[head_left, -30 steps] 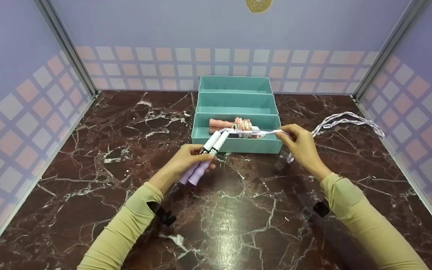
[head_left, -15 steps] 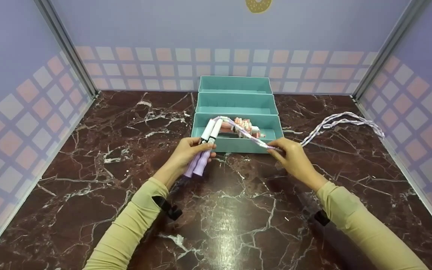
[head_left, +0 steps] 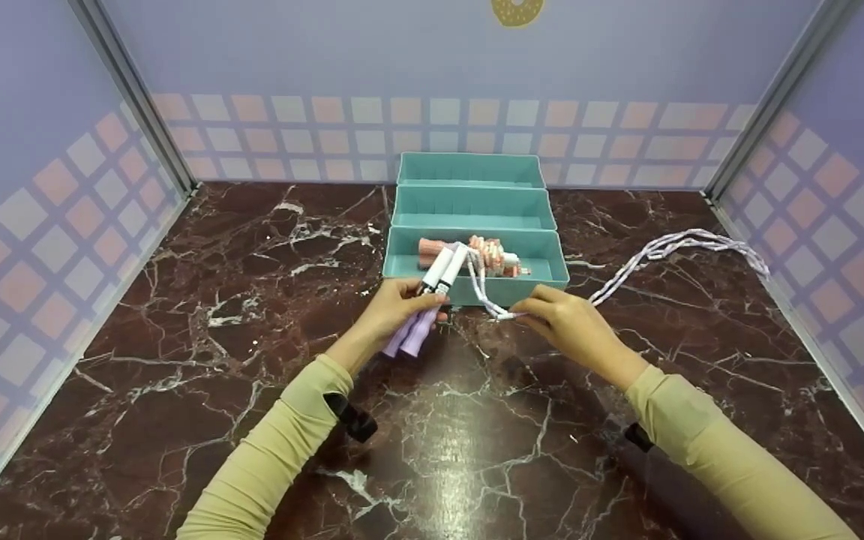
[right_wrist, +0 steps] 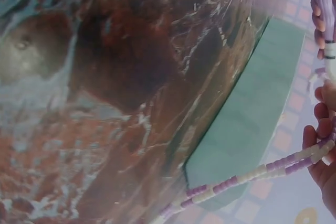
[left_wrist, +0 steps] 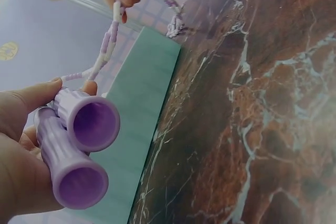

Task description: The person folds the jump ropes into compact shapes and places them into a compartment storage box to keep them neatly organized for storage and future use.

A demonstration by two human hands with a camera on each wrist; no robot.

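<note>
My left hand (head_left: pixel 402 307) grips both handles of a purple and white beaded jump rope (head_left: pixel 415 334) side by side, white ends pointing up and away. In the left wrist view the hollow purple handle ends (left_wrist: pixel 94 124) face the camera. My right hand (head_left: pixel 563 319) pinches the doubled beaded cord (right_wrist: pixel 252 174) a short way right of the handles. From there the cord trails to a loop on the table at the right. Just behind the hands, a second jump rope, pink and white (head_left: pixel 486 255), lies wound up in the front compartment of a teal box (head_left: pixel 507 292).
Two more teal compartments (head_left: pixel 473 206) stand behind the front one, against the back wall. Purple walls with a checked band (head_left: pixel 447 135) enclose the dark red marbled table (head_left: pixel 447 450) at the back and both sides.
My right hand has moved left and toward me, drawing the held cord down in front of the box. The cord between the hands went from taut to sagging. My left hand shifted slightly right.
</note>
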